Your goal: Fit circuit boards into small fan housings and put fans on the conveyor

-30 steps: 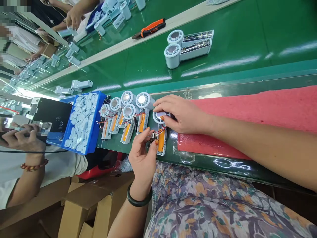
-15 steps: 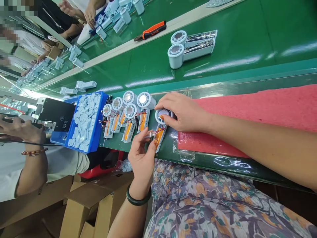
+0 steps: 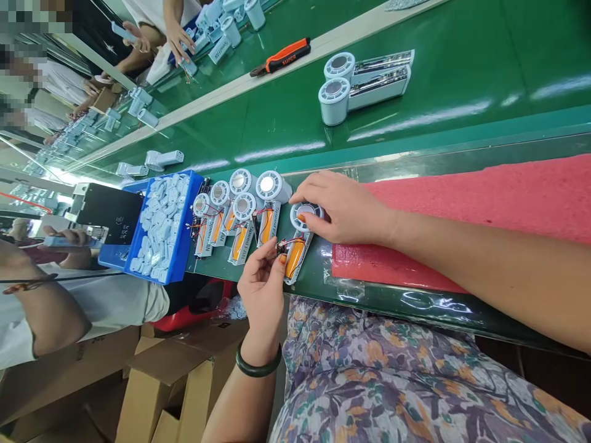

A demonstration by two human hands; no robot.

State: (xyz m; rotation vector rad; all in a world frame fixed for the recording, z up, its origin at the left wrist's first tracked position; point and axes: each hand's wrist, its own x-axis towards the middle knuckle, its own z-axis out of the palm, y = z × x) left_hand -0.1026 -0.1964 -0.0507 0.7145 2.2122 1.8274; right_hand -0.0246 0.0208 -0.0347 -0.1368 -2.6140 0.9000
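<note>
My right hand (image 3: 341,209) rests on the round white fan head (image 3: 305,215) of an open handheld fan body (image 3: 295,258), its fingers curled over the head. A bare orange battery lies in that body, with red wires running from it. My left hand (image 3: 262,286) pinches a tiny circuit board (image 3: 280,248) between thumb and forefinger, right beside the battery. Those wires lead to the board. Several matching open fan units (image 3: 242,212) lie in a row just left of my hands. My fingers hide part of the fan head.
A blue crate (image 3: 184,227) of white plastic casings stands beyond the row. A pink mat (image 3: 462,209) lies under my right forearm. Orange-handled pliers (image 3: 281,56) and two closed fans (image 3: 364,86) sit on the green belt. Co-workers' hands (image 3: 178,40) work farther along; cardboard boxes (image 3: 170,375) sit below.
The fan body has swung so its lower end points further left. My left fingers have closed in on the small board, and the view has turned slightly.
</note>
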